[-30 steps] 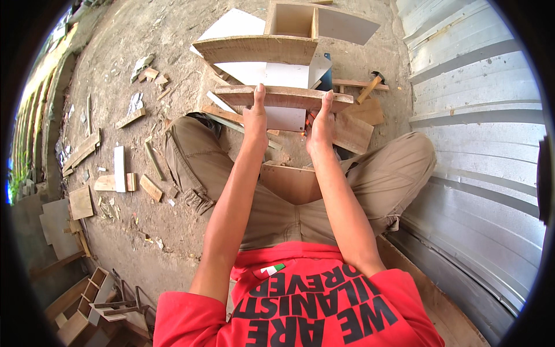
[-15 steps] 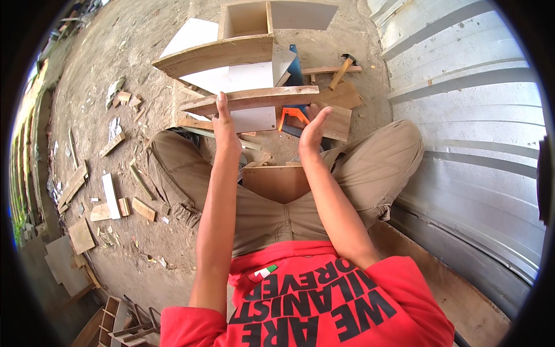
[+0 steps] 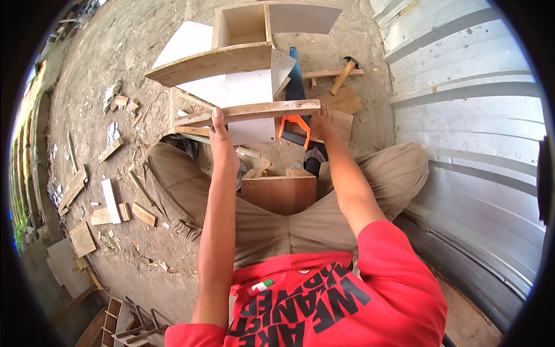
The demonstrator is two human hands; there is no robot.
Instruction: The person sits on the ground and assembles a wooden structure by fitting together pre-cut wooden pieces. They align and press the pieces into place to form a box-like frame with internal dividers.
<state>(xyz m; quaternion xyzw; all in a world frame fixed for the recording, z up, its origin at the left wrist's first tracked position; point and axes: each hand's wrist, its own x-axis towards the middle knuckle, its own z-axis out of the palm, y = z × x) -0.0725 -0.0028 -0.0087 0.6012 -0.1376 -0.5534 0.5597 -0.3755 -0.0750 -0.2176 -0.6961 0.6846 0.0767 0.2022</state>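
Note:
My left hand (image 3: 222,144) is closed around the left part of a narrow wooden strip (image 3: 266,110), thumb over its top edge. The strip lies crosswise before me, above a white panel (image 3: 252,132). Just below the strip's right end, my right hand (image 3: 327,126) reaches over a flat brown board (image 3: 342,124), fingers stretched forward and partly hard to make out. Beside it is a handsaw (image 3: 295,81) with a blue blade and an orange and black handle. Beyond the strip stands a box-like wooden assembly (image 3: 243,26) with white panels and a thick front board (image 3: 211,65).
A claw hammer (image 3: 344,78) rests on a thin wood strip at the far right. Between my legs sits a brown wooden box (image 3: 278,194). Wood offcuts (image 3: 111,200) litter the ground at left. A corrugated metal wall (image 3: 468,104) runs along the right.
My right hand has turned over and moved right and slightly nearer, off the strip's end. The strip has shifted slightly nearer, still in my left hand.

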